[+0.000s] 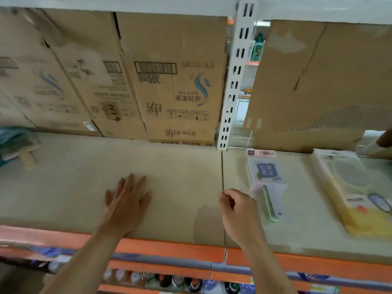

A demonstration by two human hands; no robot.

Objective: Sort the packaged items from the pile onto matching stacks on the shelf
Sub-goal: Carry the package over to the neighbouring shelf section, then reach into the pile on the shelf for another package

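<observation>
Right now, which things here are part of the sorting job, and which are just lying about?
Part of the job: blue-labelled packs, yellow pack, blurred pile at far left, shelf, left hand flat on it, right hand curled.

Just lying about: cardboard boxes behind, bottles on the level below.

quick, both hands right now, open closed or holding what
Left hand: open, flat on the shelf.
Right hand: fingers curled, cannot tell if holding anything.

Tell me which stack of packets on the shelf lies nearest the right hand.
The fanned stack with the blue label and pink header, just beside the right hand. The yellow-bottomed packets lie farther to the right.
</observation>
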